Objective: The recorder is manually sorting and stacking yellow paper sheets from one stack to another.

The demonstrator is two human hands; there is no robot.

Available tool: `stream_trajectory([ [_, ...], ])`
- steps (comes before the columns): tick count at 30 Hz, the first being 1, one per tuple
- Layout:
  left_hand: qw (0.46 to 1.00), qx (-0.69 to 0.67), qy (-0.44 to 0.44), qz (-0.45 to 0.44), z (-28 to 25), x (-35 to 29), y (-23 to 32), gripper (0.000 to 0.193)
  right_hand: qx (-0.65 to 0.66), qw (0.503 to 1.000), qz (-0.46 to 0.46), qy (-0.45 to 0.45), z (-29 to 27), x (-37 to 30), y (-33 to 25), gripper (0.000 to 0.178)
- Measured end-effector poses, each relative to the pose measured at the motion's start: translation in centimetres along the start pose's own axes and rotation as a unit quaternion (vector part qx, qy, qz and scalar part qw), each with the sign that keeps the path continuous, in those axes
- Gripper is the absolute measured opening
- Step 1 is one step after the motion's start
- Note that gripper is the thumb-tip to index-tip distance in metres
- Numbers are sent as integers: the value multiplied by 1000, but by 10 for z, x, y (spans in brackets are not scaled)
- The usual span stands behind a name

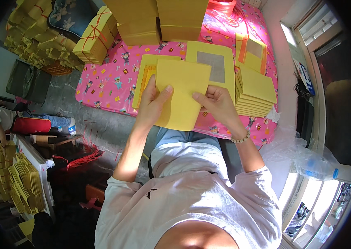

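Note:
Between both hands I hold up a flat, plain yellow paper piece point(183, 97) above the near edge of the table. My left hand point(152, 103) is closed on its left edge, thumb on the face. My right hand point(219, 103) pinches its right edge, fingers curled and thumb on top. Whether it is one sheet or a folded packet cannot be told. Behind it on the table lie a yellow sheet with a grey rectangle point(211, 66) and, to the left, a yellow sheet with an orange patterned panel point(147, 75), partly covered.
On the pink patterned tablecloth point(100, 89) stand a yellow stack point(256, 91) at right, a red-tied bundle point(96, 37) and tall yellow stacks point(183, 25) at the back. Red cords point(78, 157) lie on the floor. Another person point(7, 120) sits at left near more yellow stacks point(24, 182).

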State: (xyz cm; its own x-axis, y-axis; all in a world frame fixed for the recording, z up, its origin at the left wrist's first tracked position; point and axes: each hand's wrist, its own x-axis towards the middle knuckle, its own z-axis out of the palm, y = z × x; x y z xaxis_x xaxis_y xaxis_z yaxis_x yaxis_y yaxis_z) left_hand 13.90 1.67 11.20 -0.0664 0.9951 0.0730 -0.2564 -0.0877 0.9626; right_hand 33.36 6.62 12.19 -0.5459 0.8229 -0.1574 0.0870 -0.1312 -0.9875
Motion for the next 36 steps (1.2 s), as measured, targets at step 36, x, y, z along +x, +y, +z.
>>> stream_trajectory([
  [36, 990, -1, 129, 61, -39, -14, 5, 37, -96, 989, 32, -111, 27, 4, 21, 17],
])
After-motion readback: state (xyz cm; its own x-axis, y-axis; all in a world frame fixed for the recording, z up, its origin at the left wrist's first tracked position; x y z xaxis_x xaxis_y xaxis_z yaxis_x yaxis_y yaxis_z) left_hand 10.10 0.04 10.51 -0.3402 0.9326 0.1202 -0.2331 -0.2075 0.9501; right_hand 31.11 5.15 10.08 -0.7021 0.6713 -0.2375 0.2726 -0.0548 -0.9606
